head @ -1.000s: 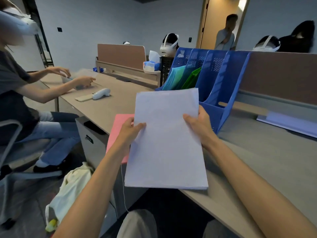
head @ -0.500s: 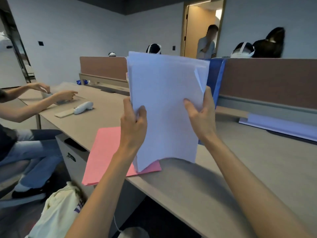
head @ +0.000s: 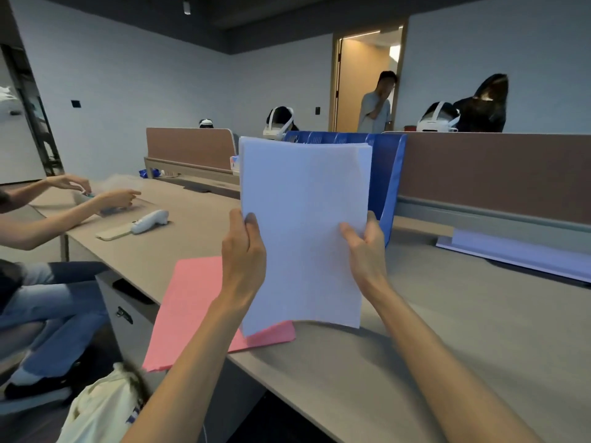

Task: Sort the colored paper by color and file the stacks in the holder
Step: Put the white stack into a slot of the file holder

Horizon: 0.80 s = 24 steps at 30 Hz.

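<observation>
Both hands pinched the pale lilac stack (head: 303, 219) upright in the middle of the frame. The left hand (head: 244, 251) gripped its left edge and the right hand (head: 367, 247) its right edge, a thumb lying across the near face.

The step looked like squaring the sheets on end before filing. To do it well, the grip would need to loosen just enough for loose sheets to drop level, then tighten again before the lift. The top edges looked slightly uneven at the upper right corner, so another tap or two seemed worthwhile. The lower edge bowed upward in the middle. Whether it touched the desk (head: 447, 330) could not be told.

Each hand held the stack roughly halfway up its side, so paper stood well above and below the fingers. The lower left corner sat over the corner of the pink stack (head: 192, 305), which lay flat near the desk's edge, lower left of centre. The blue holder (head: 388, 174) stood directly behind the lilac sheets, only its top rim and right wall showing. Its compartments were hidden, so a free one could not be picked out.
</observation>
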### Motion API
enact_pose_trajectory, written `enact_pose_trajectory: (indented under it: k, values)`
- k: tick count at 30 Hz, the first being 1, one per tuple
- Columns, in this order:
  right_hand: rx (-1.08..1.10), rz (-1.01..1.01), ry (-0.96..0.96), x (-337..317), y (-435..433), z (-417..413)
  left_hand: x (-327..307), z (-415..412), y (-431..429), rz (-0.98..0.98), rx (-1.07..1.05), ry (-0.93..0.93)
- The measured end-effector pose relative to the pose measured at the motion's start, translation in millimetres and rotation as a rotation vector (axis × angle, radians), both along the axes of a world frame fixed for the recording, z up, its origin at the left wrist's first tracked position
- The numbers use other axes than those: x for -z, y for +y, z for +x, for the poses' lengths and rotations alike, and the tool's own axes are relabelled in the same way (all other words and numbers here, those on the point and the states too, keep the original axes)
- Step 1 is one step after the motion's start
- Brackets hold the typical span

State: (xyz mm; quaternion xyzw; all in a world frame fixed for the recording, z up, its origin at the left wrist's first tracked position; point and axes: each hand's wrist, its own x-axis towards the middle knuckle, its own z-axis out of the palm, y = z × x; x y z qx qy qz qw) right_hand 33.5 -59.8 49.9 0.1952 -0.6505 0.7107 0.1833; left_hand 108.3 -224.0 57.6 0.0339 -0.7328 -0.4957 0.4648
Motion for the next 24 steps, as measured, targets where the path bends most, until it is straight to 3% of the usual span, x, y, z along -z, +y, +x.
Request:
enact_pose_trajectory:
  k: [3, 6, 13, 18, 24]
  values:
    - [-0.009, -0.026, 0.073, -12, -1, 6, -16, 1, 2, -0.038, -0.011, 0.086]
    - [0.010, -0.067, 0.155, -16, 1, 8, -22, 1, -6, 0.082, 0.023, 0.078]
    - [0.107, -0.003, -0.025, 39, -5, 1, 17, -7, -19, 0.209, 0.152, -0.242]
    - [0.152, 0.040, -0.015, 21, -10, -4, 5, -10, -16, 0.138, 0.147, -0.152]
    - [0.163, -0.060, 0.035, -17, -13, -26, -48, -20, -19, 0.286, 0.434, -0.052]
